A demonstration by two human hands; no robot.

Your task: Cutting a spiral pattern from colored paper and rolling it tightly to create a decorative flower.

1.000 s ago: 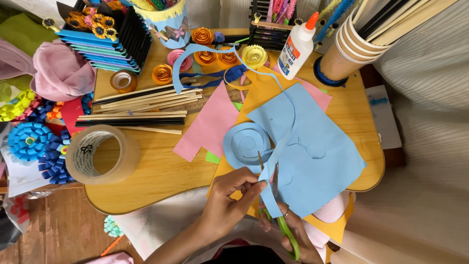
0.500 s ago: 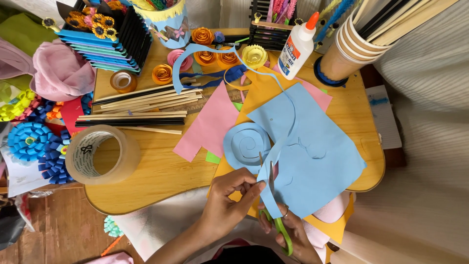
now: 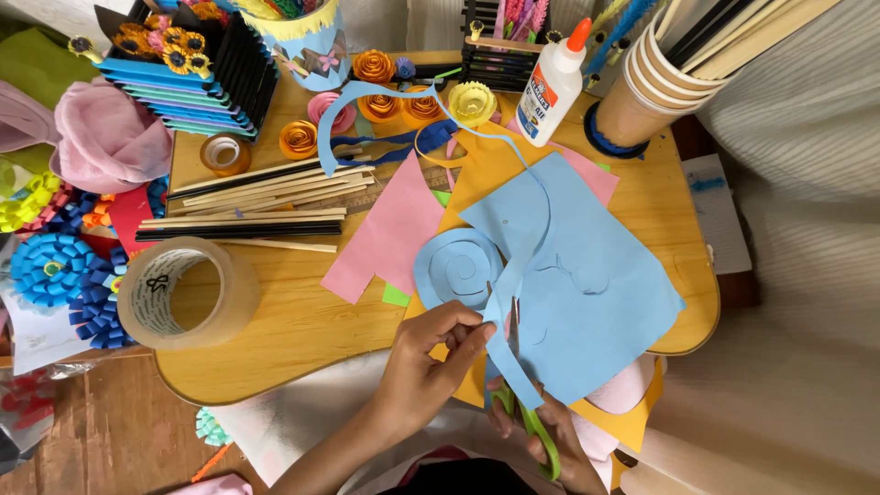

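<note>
**Blue spiral under the scissors**

While lying near the front edge of the wooden table [image 3: 302, 330], the blue paper spiral [image 3: 456, 269] is sitting just left of a large blue sheet [image 3: 596, 302], its trailing strip [image 3: 502, 353] running down toward the person. The left hand [image 3: 426, 367] is pinching that strip between thumb and fingertips. The right hand [image 3: 559, 449] is gripping green-handled scissors [image 3: 527, 417], fingers closed through the loops, blades pointing up beside the strip. A pink sheet [image 3: 390, 238] and an orange sheet [image 3: 486, 174] are lying under the blue one. Farther out, a wide tape roll [image 3: 179, 293], a bundle of wooden sticks [image 3: 257, 206], a glue bottle [image 3: 550, 87] and rolled paper flowers [image 3: 376, 69] are crowding the table.
</note>
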